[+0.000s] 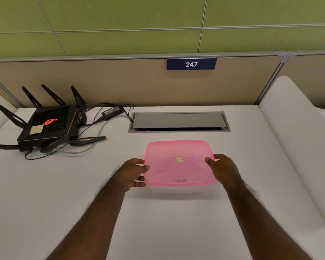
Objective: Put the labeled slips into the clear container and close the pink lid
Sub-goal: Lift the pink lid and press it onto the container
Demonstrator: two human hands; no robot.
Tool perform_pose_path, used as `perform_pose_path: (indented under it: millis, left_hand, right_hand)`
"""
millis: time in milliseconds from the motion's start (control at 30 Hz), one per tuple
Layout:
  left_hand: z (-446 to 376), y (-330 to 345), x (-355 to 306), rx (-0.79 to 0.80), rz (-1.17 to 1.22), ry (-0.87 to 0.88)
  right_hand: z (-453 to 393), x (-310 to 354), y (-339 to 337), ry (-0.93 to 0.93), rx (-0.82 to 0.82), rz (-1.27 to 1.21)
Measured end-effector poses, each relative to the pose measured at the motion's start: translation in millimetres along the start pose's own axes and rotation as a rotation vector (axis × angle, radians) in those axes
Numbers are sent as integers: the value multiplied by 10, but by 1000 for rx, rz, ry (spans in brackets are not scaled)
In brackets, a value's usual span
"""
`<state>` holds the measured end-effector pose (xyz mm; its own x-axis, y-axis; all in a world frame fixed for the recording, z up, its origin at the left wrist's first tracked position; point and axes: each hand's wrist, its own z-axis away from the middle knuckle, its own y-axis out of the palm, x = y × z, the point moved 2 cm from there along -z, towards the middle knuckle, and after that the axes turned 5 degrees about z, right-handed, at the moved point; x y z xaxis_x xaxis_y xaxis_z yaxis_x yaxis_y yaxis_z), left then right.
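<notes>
So the clear container (180,189) sits pretty much dead center on the white desk (176,222), and the pink lid (179,162) is already lying on top of it, covering the whole opening. The person's left hand (132,172) is at the lid's 9 o'clock edge, thumb hooked over the rim and the other fingers curled against the side below it, so it's gripping the lid and container edge. The right hand (222,168) mirrors it at 3 o'clock, thumb on top of the lid, fingers wrapped down around the side, also clamped on. Through the pink plastic you can make out some faint shapes that look like slips (169,166) inside, but it's too hazy to read anything. There's a small round gold sticker (180,159) near the middle of the lid. Off at roughly 10 o'clock from the box there's a black router (49,124) with antennas sticking out and a red glowing logo, cables trailing behind it to a power brick (112,111). Straight at 12 o'clock is a grey cable hatch (178,121) set in the desk, and above that a blue sign (191,64) reading 247 on the partition.
</notes>
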<state>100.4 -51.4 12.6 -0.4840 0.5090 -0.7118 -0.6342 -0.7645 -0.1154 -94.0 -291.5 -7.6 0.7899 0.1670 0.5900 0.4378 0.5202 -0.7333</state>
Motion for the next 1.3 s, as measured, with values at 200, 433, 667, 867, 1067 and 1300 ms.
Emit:
perform_pose_path:
  millis: [200, 433, 667, 867, 1067, 1300]
  left_hand:
    - [-52, -22, -26, 33, -33, 58]
    - [-41, -37, 29, 43, 15, 46]
    - [-18, 12, 148, 23, 88, 27]
    - [11, -24, 286, 87, 230, 6]
    - [4, 1, 229, 60, 212, -38]
    - [-60, -26, 86, 92, 77, -80]
  right_hand:
    - [-4, 10, -18, 9, 54, -90]
    - [244, -212, -168, 113, 391, -354]
    - [259, -454, -94, 223, 459, -627]
    - [273, -469, -52, 279, 409, -737]
    - [321, -419, -67, 288, 434, -739]
    - [256, -257, -185, 185, 438, -427]
